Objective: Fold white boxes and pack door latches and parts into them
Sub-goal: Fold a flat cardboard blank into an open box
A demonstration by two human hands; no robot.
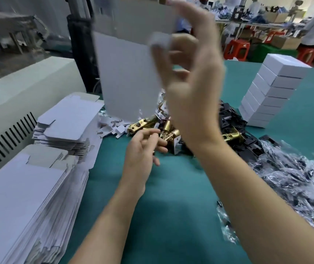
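Working at green table (152, 206) in busy workshop, red stools and other people far behind. Holding one flat blank (125, 73) high and upright with right hand (188, 77), thumb and fingers closed in a pinch on its right edge; too blurred to place the contact exactly. Reaching low with left hand (144, 149) toward brass latches (169, 130), fingers loosely curled, nothing plainly held. Keeping more flat card in two stacks (61, 126) at left, black plates (234, 119) behind the latches, bagged parts (295, 178) at right, finished boxes (272, 88) piled far right, paper scraps (112, 124) below the raised blank.

Seems to be at the start of one box: blank in hand, not yet opened. To do it well, bring blank down over bare table, close to both hands, rather than folding in the air. Take it with both hands and press opposite creases to pop it square. Tuck bottom flaps fully to stop parts dropping through. Avoid squeezing the panel middle, likely to dent thin card. Pick one latch only, clear of the tangled plates, then slide it in lengthwise before closing the lid.
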